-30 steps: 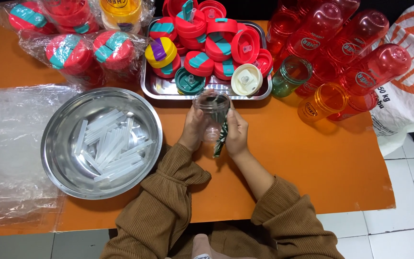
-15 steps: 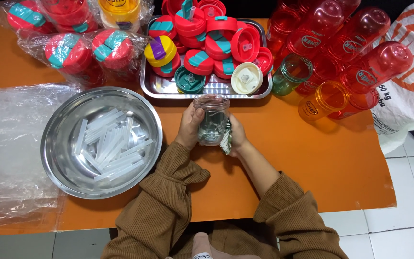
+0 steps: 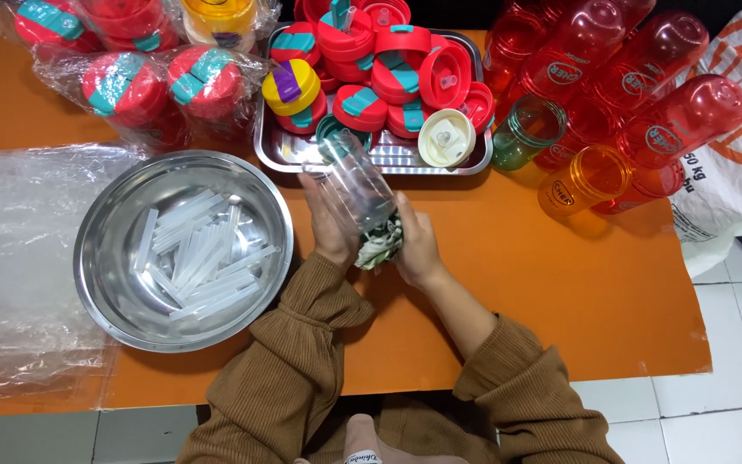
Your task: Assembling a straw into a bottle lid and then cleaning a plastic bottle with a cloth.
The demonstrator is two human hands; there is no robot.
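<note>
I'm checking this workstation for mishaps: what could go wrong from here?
The clear bottle, held tilted between the left hand and right hand, could slip and knock lids off the heaped tray. The red bottles lie piled near the table edge and might roll off.

One head-worn camera looks steeply down, close over the orange table (image 3: 508,283).
</note>
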